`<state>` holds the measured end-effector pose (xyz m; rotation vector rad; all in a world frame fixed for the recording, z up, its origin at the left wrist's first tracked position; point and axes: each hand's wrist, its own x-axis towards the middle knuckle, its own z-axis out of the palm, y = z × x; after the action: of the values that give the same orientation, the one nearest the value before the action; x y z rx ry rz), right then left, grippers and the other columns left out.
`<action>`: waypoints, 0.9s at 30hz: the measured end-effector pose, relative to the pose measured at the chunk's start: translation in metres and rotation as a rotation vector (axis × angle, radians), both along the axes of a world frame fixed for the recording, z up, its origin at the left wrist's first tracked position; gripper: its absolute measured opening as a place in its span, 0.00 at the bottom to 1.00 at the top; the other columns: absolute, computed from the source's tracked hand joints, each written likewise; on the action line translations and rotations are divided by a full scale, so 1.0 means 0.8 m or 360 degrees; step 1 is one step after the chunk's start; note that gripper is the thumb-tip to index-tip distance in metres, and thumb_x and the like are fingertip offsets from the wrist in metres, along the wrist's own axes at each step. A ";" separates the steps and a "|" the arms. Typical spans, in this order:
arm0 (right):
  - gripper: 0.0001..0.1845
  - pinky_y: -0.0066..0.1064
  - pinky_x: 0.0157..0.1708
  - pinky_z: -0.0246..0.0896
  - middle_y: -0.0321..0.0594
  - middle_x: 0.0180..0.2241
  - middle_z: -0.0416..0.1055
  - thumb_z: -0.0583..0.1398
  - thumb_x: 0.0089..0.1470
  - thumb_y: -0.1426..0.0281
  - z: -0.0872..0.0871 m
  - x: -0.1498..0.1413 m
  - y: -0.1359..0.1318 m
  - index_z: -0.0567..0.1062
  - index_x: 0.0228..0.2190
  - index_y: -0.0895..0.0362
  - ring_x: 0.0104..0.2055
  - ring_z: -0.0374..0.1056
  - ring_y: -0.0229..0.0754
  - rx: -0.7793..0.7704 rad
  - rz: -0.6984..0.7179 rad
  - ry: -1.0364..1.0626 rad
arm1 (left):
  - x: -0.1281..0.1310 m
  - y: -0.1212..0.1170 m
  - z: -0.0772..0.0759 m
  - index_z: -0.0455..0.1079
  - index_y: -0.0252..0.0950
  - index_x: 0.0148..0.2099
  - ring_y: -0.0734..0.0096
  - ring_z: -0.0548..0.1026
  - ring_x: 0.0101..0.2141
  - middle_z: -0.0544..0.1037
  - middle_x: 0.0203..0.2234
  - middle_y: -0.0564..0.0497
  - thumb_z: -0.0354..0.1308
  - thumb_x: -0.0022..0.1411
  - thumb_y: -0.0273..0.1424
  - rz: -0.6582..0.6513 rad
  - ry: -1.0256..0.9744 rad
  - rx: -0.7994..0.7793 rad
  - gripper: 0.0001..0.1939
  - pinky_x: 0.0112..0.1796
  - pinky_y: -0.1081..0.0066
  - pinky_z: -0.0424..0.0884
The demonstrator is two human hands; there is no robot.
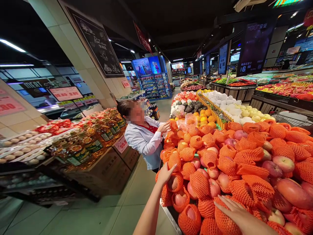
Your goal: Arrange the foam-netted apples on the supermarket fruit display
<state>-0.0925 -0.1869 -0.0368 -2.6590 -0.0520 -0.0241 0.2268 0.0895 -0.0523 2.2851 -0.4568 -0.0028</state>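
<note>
Fingers of the left hand [163, 175], head view, are partly bent, with the thumb apart, against the lower end of an upright netted fruit [174, 160] at the centre of the frame; whether they grip it cannot be told. Fingers of the right hand [232, 212], lower right of centre, are extended and slightly spread, laid over a second netted fruit [223, 219] without closing round it. This piece lies directly beneath the right fingers, its long axis appearing to run from upper left to lower right, roughly along them; the right hand is the nearer, the left being well apart toward the upper left. Loose apples [214, 188] and further orange-netted pieces surround both hands. At mid-frame, beyond the left hand, another person [144, 140] in a pale jacket stands beside the display, one hand [164, 127] near its edge.
</note>
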 end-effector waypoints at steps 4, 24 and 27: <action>0.40 0.47 0.72 0.49 0.42 0.70 0.57 0.58 0.53 0.66 0.052 0.056 -0.029 0.65 0.67 0.50 0.72 0.53 0.51 0.0152 0.0018 0.0045 | 0.007 0.003 0.000 0.69 0.37 0.42 0.53 0.78 0.44 0.81 0.43 0.40 0.38 0.69 0.59 0.0141 0.0030 0.0054 0.32 0.44 0.62 0.69; 0.45 0.43 0.50 0.57 0.55 0.59 0.65 0.68 0.53 0.55 0.058 0.257 -0.071 0.59 0.64 0.59 0.49 0.71 0.55 -0.0639 -0.0984 -0.0605 | 0.040 0.023 0.001 0.67 0.40 0.33 0.50 0.79 0.40 0.81 0.37 0.41 0.31 0.71 0.55 0.0413 0.0029 0.0297 0.33 0.36 0.62 0.67; 0.46 0.46 0.54 0.56 0.60 0.62 0.60 0.65 0.57 0.55 0.079 0.266 -0.109 0.53 0.66 0.61 0.53 0.69 0.59 -0.0646 -0.1210 -0.0668 | 0.040 0.021 0.000 0.69 0.39 0.36 0.51 0.80 0.40 0.81 0.38 0.41 0.31 0.71 0.55 0.0409 0.0029 0.0324 0.34 0.37 0.62 0.68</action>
<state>0.1201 -0.2745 0.0265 -2.8417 0.8975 -0.8944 0.2584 0.1065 -0.0526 2.5272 -0.1561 0.0609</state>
